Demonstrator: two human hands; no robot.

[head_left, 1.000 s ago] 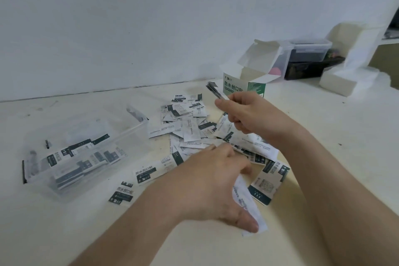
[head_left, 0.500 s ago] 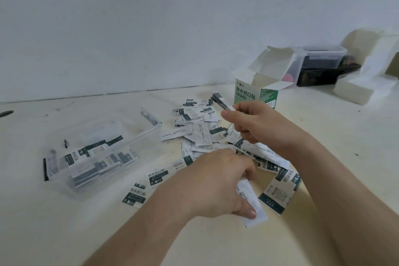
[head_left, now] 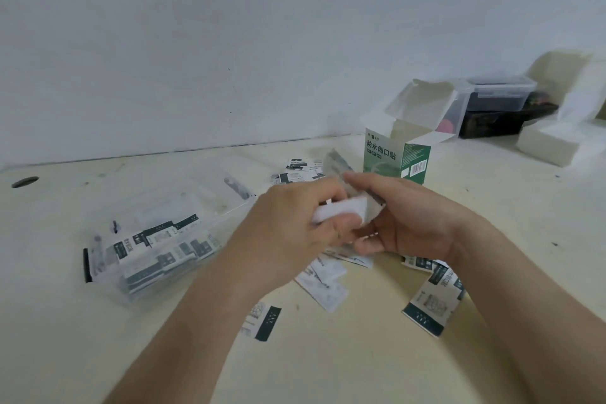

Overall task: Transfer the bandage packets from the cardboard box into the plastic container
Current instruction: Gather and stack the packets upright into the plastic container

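The pale table (head_left: 65,338) shows a job roughly in its middle. At the left, the clear plastic container (head_left: 216,207) already holds a loose layer of bandage packets (head_left: 154,236). The green-and-white cardboard box (head_left: 396,157) stands upright behind the hands with its flaps open (its inside is out of sight, so I cannot tell whether anything remains in it). Many loose packets (head_left: 324,285) lie scattered on the table between box and container and under the hands, so a good share, I judge, is not yet in the container. Both hands are raised above that scatter, just right of the container. The left hand (head_left: 288,226) has its fingers curled, with thumb and fingertips pinching a white packet (head_left: 341,211). The right hand (head_left: 413,223) meets it from the other side, its thumb laid over a thin stack of packets (head_left: 337,164) that juts toward the box and is blurred. The two hands are close together at the white packet, likely to gather it into the stack.
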